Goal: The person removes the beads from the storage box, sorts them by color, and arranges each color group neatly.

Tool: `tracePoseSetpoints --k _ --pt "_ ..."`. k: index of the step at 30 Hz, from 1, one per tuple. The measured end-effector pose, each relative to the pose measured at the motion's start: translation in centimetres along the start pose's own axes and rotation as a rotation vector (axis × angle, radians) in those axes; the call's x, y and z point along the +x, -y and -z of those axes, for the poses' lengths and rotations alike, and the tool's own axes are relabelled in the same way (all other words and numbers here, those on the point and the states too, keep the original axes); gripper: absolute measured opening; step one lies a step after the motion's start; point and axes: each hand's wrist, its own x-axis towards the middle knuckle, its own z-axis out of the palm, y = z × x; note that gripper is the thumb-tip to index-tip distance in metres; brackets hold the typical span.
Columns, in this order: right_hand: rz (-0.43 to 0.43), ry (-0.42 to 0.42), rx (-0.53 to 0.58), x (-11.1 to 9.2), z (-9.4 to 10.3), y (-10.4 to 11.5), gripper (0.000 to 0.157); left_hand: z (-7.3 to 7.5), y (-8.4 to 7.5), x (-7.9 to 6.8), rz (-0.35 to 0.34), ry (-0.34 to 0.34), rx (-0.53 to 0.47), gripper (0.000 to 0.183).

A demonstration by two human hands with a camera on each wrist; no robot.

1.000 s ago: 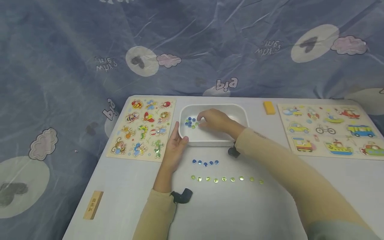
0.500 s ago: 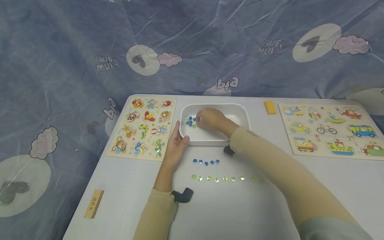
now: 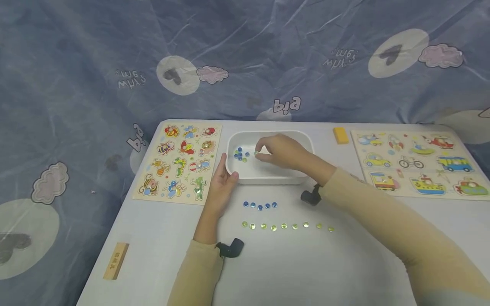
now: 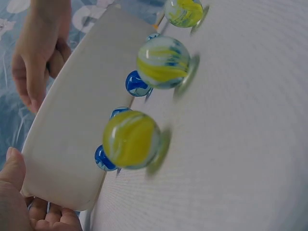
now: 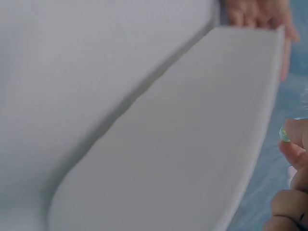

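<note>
My left hand holds the near left corner of a white tray, thumb over the rim and fingers along the outside wall. Over the tray, my right hand pinches a small glass marble between thumb and forefinger; it looks green and clear in the right wrist view. Several blue and yellow-green marbles lie together at the tray's left end. On the table in front of the tray, blue marbles form a short row. Nearer to me runs a longer row of yellow-green marbles, swirled with white.
Left of the tray lies a wooden puzzle board with insects and animals; at the right is another puzzle board with vehicles. A yellow block sits behind, right of the tray. A wooden block lies near the table's left edge.
My right hand has lifted and shifted rightward from the marble cluster, now with a marble visible at its fingertips. My left hand stays at the tray's corner.
</note>
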Motion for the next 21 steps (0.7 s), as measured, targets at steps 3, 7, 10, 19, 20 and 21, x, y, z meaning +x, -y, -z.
tracePoseSetpoints --k 3,7,10,19,20,21 --pt "-0.041 -0.019 0.032 -3.4 1.3 0.5 0.025 0.0 0.4 0.1 0.003 -0.006 0.005 0.072" --pt "-0.095 -0.039 0.045 -8.2 2.6 -0.1 0.023 0.2 1.6 0.5 -0.014 -0.014 -0.005 0.072" --pt "-0.136 -0.058 0.044 -11.5 2.9 -1.4 0.023 0.4 2.3 0.7 -0.028 -0.012 -0.003 0.072" --pt "-0.26 -0.037 0.088 -19.7 1.5 -6.3 0.026 0.4 2.6 0.6 -0.059 0.002 0.006 0.071" --pt "-0.264 -0.019 0.085 -20.4 1.2 -6.7 0.024 0.3 2.3 0.5 -0.055 0.0 0.004 0.071" --pt "-0.271 0.0 0.087 -21.0 0.9 -7.1 0.023 0.3 2.3 0.5 -0.056 -0.002 0.004 0.071"
